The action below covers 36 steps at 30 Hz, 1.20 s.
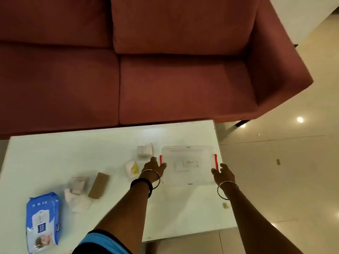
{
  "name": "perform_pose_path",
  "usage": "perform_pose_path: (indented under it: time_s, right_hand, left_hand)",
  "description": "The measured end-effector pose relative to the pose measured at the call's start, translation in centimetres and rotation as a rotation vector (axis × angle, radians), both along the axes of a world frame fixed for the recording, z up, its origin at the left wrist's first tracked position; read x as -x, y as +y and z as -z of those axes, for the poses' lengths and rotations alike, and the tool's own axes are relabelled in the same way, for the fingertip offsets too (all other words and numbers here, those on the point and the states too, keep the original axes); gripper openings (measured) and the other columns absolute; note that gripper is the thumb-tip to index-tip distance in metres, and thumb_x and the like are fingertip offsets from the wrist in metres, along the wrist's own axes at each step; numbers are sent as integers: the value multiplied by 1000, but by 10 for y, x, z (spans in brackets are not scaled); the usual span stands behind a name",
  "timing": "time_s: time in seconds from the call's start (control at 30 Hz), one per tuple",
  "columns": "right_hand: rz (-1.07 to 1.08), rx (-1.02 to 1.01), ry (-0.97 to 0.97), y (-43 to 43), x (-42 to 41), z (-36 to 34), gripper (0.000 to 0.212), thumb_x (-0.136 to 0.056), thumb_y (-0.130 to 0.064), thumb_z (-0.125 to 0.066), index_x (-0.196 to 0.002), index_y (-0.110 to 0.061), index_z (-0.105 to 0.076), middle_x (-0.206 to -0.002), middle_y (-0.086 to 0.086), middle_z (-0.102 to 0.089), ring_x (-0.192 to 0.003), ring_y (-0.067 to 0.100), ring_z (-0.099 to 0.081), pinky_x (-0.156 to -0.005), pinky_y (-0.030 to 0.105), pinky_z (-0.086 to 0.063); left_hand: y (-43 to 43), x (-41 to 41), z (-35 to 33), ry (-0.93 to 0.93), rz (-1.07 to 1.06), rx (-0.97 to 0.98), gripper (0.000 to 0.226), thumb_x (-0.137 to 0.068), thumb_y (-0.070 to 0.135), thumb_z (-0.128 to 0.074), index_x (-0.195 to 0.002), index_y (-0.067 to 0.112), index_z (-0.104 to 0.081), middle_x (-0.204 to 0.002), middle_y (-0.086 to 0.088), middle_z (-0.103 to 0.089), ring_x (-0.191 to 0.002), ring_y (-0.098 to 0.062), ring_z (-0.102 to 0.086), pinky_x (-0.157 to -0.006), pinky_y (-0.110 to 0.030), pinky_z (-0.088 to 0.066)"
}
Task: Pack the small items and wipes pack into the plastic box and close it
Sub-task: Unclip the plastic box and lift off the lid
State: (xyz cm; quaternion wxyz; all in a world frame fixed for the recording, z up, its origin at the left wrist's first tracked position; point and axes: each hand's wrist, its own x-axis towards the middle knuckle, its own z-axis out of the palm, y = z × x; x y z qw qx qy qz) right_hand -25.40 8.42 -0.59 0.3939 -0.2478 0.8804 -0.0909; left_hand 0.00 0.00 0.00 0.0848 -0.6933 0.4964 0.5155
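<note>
A clear plastic box (188, 165) with its lid on and two red side clips stands on the white table (110, 143) near its right edge. My left hand (153, 168) touches the left red clip (160, 160), fingers curled against the box side. At the right red clip (216, 162) my right hand (223, 174) rests with fingers on the box's near right corner. A blue wipes pack (43, 220) lies at the table's near left. Small pale wrapped items (77, 191) and a brown card packet (98, 185) lie between, with more small items (145, 152) left of the box.
A dark red sofa (165, 70) stands right behind the table. Glossy beige floor tiles (284, 171) lie to the right. A small white and yellow item (132, 168) sits beside my left wrist. Both wrists wear bangles.
</note>
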Motion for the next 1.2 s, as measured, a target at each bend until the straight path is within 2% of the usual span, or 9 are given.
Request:
perform_pose_path:
  time_s: [0.13,0.27,0.37,0.57,0.73,0.8,1.07,1.2]
  right_hand:
    - [69,-10,-11,-3,1,25,46,-96,-27,-52,-139,-11,-47,-134,16,-59,-123,37,-53,-101,38,-41]
    - [127,60,99,1,-1,39,30,-97,-17,-50,-123,-7,-60,-120,19,-67,-113,38,-58,-93,36,-44]
    - [122,106,148,11,-8,42,26,-96,-12,-49,-117,-5,-64,-116,18,-69,-110,38,-60,-92,36,-44]
    - [126,153,173,51,-61,38,24,-96,-5,-46,-115,-4,-60,-109,20,-69,-103,40,-62,-86,41,-47]
    - [150,183,154,94,-129,36,22,-97,-6,-43,-113,-6,-57,-106,17,-67,-98,39,-63,-83,42,-48]
    - [126,196,142,107,-156,36,21,-97,-6,-43,-113,-7,-57,-105,16,-67,-97,38,-63,-83,43,-48]
    - [16,230,139,115,-232,36,20,-99,-9,-42,-111,-8,-58,-103,12,-67,-95,33,-63,-82,41,-50]
    - [3,237,163,107,-252,44,22,-100,-10,-42,-113,-7,-59,-106,13,-67,-98,34,-63,-84,40,-49]
  left_hand:
    - [6,1,31,65,-156,-5,51,-93,49,-44,-131,15,-52,-127,-16,-61,-119,-34,-54,-101,-38,-42]
    - [12,-6,44,108,-220,57,35,-92,41,-48,-109,16,-66,-106,-11,-71,-101,-33,-65,-93,-40,-49]
    - [21,-16,46,124,-271,90,31,-90,42,-53,-103,17,-68,-93,-9,-74,-94,-30,-68,-89,-40,-51]
    - [61,-59,31,147,-425,160,33,-82,52,-63,-98,24,-70,-89,-3,-75,-80,-20,-70,-72,-29,-50]
    - [97,-115,20,141,-540,191,28,-70,61,-66,-84,37,-68,-82,1,-74,-77,-18,-71,-75,-41,-58]
    - [108,-140,20,117,-574,206,19,-73,58,-67,-78,40,-66,-80,1,-74,-76,-20,-71,-76,-43,-58]
    - [137,-219,24,44,-676,260,22,-77,54,-68,-82,33,-70,-68,0,-72,-64,-22,-69,-74,-37,-56]
    - [140,-241,33,23,-667,305,32,-78,54,-66,-91,25,-72,-65,3,-70,-62,-19,-69,-69,-33,-54]
